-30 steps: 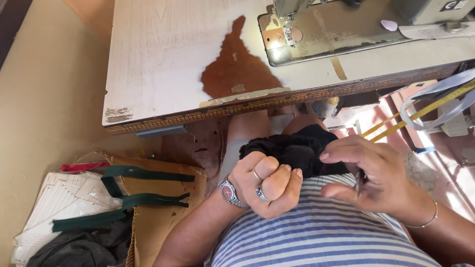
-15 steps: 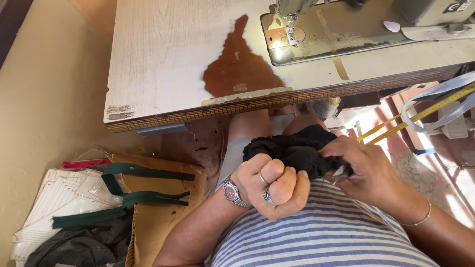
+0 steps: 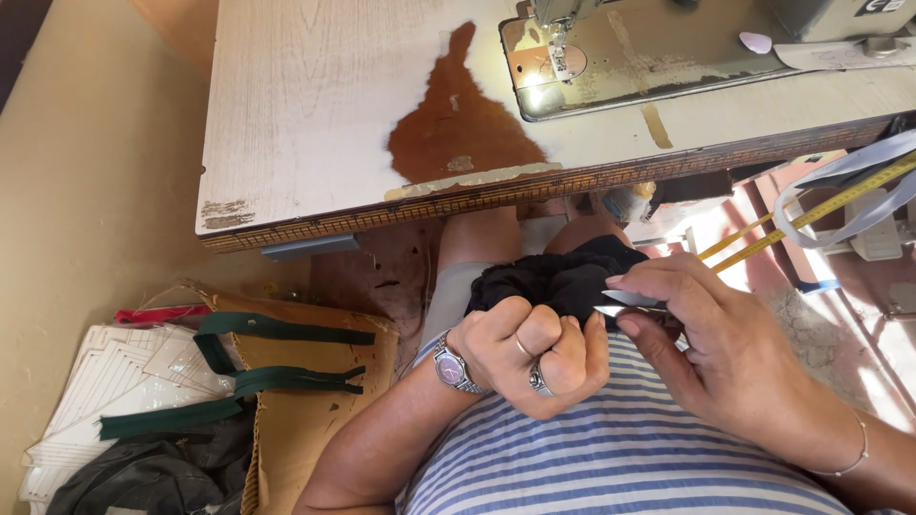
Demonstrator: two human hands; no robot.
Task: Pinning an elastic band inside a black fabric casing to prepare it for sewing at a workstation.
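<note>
Risk entry, left to right: the left hand [image 3: 530, 358] is bunching a black fabric piece [image 3: 563, 281] tightly in the lap, below the near edge of the worktop [image 3: 315, 114], and folds hidden inside that bunch are likely to be lying in the path of the small metal blades [image 3: 625, 303] approaching from 3 o'clock; a cut could be catching cloth rather than thread. The blade tips are also sitting just beside the left knuckles, so a slip could be nicking a finger, and the loosely hanging part of the fabric could be sliding off toward the knee at 12 o'clock. Grip entry: the left grip is curling fully closed into a fist, clamping the fabric, thumb tucked over the fingers. The right hand [image 3: 725, 353] is pinching the cutting tool between thumb and forefinger, its grip nearly together on the metal; whether the blades themselves are parted cannot be told. Green zipper strips [image 3: 239, 381] are lying on the floor at 9 o'clock, well apart.
</note>
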